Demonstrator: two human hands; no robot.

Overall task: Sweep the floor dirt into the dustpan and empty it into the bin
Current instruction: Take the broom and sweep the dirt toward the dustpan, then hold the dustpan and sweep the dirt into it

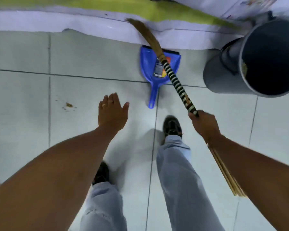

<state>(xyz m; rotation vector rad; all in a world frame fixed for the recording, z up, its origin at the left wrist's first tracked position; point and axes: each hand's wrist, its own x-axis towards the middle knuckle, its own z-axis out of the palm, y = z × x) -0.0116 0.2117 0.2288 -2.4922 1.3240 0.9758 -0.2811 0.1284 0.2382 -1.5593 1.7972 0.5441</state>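
A blue plastic dustpan (148, 64) lies flat on the pale tiled floor, its handle pointing toward me. My right hand (204, 124) grips a straw broom (177, 80) by its black-and-white wrapped handle; the broom crosses over the dustpan and its brown bristles reach the wall base. My left hand (112, 112) hovers open, fingers spread, just left of the dustpan handle and apart from it. A small patch of brown dirt (68, 105) lies on the floor to the left. A grey bin (264, 59) stands open at the right.
A white skirting with a green wall (90, 7) above it runs along the far side. My two legs in light jeans and black shoes (172, 125) stand on the tiles below the dustpan. Tile joints cross the floor (23, 90).
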